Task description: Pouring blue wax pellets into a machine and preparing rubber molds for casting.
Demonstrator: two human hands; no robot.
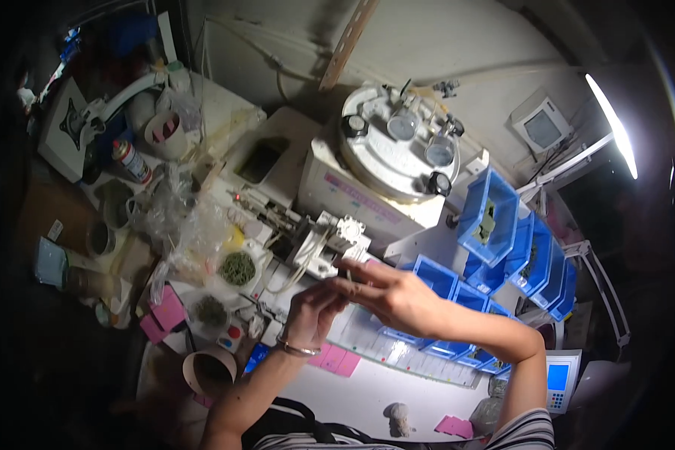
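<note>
My left hand (312, 313), with a bangle on its wrist, meets my right hand (397, 295) above the worktable. The fingertips of both come together in a pinch. Whatever sits between them is too small or too hidden to name. Just beyond the fingers stands a small white machine (319, 251) with a round toothed part (350, 229) and thin cables. To the left of it, a dish holds a heap of thin green pieces (237, 268). A second clear dish with dark green bits (210, 310) lies nearer.
Blue bins (490, 217) stand stacked on the right, with more under my right forearm. Behind is a round white lidded vessel (397, 142) with gauges. A lit lamp (612, 124) hangs at right. Pink cards (336, 360), plastic bags (195, 232) and a tan cup (208, 373) lie about.
</note>
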